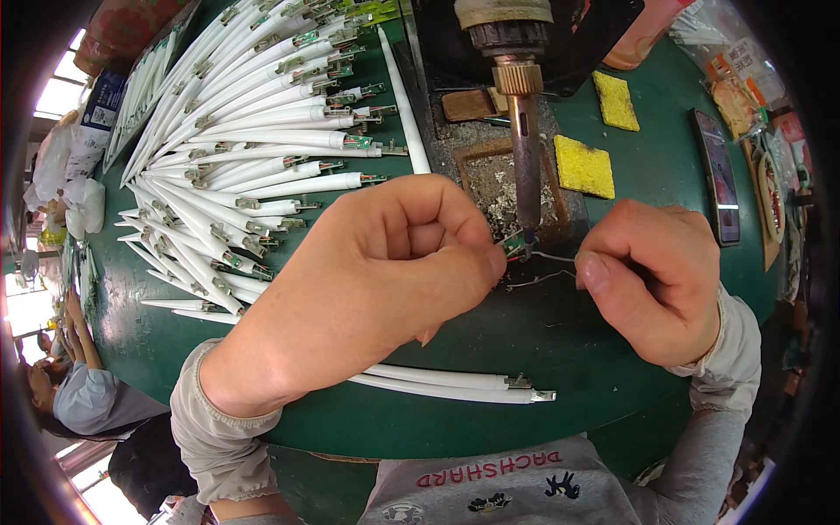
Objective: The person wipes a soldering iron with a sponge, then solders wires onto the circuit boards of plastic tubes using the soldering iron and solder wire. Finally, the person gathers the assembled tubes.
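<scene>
- Left hand (376,271) is closed in a pinch, thumb and finger gripping a small green circuit board (511,244) right at the tip of the soldering iron (525,140), which points straight down over it
- Right hand (658,284) is pinched shut too, on some thin silvery wire (553,256), solder at a guess; one strand reaches toward the tip and another loose strand shows just below
- So that board sits under the iron, near the lower edge of the scrap tray (567,210), and I'd call this joint mid-way, though the tip covers the spot so can't tell if anything has bonded yet
- Can't see what's behind the left hand either, so no idea whether the board is already on one of the white sticks
- Big fan of white tapered sticks (289,137) on the left of the green surface (647,166), lots with little boards and metal bits at their ends, so assembly looks well along, but no way to tell which are soldered
- Two more white sticks (455,391) lie apart, nearest the person, metal ends pointing right; done or waiting, honestly can't say
</scene>
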{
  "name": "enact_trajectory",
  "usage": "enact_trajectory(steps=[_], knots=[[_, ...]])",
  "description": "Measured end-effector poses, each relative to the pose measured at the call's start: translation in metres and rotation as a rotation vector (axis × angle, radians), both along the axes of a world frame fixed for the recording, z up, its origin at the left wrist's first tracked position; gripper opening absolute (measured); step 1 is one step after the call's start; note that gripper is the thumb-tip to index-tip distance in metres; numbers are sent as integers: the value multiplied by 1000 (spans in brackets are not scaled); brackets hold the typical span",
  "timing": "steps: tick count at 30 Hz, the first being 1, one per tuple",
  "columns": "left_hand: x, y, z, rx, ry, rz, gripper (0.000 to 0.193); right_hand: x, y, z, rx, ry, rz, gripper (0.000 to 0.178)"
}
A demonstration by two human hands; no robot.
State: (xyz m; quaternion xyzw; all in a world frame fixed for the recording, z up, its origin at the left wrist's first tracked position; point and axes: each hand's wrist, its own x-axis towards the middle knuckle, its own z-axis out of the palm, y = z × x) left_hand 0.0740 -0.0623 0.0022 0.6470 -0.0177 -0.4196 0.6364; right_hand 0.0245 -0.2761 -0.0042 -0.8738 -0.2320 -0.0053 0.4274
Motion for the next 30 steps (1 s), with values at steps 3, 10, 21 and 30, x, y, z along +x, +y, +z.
enact_trajectory(steps=[3,10,21,30], knots=[[0,-1,0,-14,11,2,6,0,0,-1,-1,8,-11,16],[0,-1,0,-46,38,0,7,0,0,0,-9,27,-16,18],[1,0,0,-79,62,-6,10,-1,0,-3,42,40,-11,19],[2,0,-1,-76,72,-5,11,-1,1,-4,31,57,-16,20]])
